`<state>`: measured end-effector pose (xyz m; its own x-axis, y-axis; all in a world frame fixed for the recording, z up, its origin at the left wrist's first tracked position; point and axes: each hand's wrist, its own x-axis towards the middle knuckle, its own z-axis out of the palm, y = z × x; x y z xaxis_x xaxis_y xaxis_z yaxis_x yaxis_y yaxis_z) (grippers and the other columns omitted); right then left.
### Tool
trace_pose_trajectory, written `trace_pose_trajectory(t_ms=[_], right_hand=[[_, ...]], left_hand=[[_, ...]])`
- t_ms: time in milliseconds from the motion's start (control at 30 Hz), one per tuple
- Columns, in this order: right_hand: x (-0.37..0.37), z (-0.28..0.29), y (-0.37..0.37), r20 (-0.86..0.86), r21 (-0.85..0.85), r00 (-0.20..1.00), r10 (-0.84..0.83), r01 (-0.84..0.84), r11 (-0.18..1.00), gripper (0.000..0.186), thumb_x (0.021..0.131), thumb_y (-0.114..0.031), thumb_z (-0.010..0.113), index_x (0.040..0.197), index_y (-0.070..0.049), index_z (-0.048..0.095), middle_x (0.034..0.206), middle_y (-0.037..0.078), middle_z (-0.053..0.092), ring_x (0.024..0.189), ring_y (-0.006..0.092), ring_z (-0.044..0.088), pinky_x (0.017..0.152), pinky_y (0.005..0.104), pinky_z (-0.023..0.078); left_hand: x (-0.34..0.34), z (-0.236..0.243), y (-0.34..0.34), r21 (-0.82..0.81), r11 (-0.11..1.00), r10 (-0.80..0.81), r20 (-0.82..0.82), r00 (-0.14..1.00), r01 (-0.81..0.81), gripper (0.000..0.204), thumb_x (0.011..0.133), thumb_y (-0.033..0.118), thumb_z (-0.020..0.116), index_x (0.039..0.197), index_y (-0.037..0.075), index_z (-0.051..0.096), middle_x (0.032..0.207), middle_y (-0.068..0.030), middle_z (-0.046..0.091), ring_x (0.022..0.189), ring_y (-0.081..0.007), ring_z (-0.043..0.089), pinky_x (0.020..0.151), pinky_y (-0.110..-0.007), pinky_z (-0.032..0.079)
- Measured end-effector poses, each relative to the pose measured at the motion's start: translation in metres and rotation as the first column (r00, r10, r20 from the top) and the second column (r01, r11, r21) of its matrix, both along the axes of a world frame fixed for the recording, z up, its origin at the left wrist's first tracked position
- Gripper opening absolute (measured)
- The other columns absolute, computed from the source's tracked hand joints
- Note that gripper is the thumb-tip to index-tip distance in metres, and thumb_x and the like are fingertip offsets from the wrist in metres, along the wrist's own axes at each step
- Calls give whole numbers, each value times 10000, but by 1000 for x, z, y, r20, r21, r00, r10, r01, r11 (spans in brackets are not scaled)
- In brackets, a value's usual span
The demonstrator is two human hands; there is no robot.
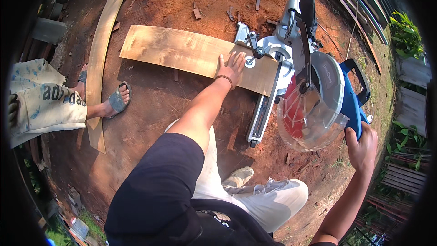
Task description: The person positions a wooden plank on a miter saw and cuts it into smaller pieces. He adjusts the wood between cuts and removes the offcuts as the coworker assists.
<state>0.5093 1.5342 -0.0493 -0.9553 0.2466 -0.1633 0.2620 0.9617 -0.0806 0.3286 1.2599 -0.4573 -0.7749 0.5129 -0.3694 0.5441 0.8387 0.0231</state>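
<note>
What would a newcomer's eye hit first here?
The big saw right of centre, its red blade showing through a clear guard, with the right hand on its blue part. Next, the long, wide board reaching leftward from the saw, the left hand spread flat on it. Then, at far left, another person's sandaled foot beside a narrower plank.

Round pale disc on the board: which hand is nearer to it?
Left. The left hand lies on the board, just left of the disc; the right hand is farther off, gripping the saw's blue part.
</note>
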Motion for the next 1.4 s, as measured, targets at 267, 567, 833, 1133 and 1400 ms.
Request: trace_pose_trajectory(t_ms=[267, 567, 833, 1133, 1400], right_hand=[[18, -20, 6, -80, 6, 992, 97, -97, 995, 328, 930, -292, 639, 837, 23, 649, 736, 204, 603, 730, 435, 617, 694, 504, 472], [34, -25, -9, -61, -44, 997, 43, -46, 998, 378, 948, -346, 634, 974, 28, 682, 895, 228, 647, 836, 445, 640, 762, 513, 489], [49, -44, -12, -59, -31, 998, 37, -39, 999, 334, 910, -295, 643, 965, 33, 669, 853, 242, 645, 789, 471, 640, 727, 516, 495], [79, -48, -15, -96, -36, 992, 86, -89, 995, 335, 920, -300, 614, 936, 32, 655, 841, 224, 640, 806, 474, 617, 753, 529, 479], [109, -76, -19, -154, -86, 985, 77, -91, 992, 477, 1000, -443, 498, 903, 4, 634, 825, 193, 600, 780, 425, 561, 740, 496, 417]], left_hand=[[-2, -10, 0, 97, 995, 28, -10, 1000, -27, 946, 980, 191, 675, 1754, 176, 132, 1835, -48, -47, 1681, -365, -5, 1221, -809, 188], [-2, -18, 5, 115, 991, 63, -11, 998, -62, 899, 1001, 155, 641, 1751, 174, 147, 1836, -49, -11, 1680, -369, -1, 1216, -818, 180], [-2, -23, 3, 139, 989, 67, -39, 997, -60, 945, 980, 164, 678, 1753, 181, 134, 1835, -49, 21, 1682, -352, 15, 1219, -814, 175], [-2, -22, 4, 113, 991, 70, -36, 997, -65, 889, 1016, 156, 624, 1755, 194, 131, 1836, -37, 5, 1681, -352, 19, 1219, -809, 183], [-2, -24, 4, 108, 993, 60, -28, 998, -57, 906, 1006, 161, 622, 1755, 206, 115, 1835, -37, 4, 1680, -357, 17, 1225, -813, 161]])
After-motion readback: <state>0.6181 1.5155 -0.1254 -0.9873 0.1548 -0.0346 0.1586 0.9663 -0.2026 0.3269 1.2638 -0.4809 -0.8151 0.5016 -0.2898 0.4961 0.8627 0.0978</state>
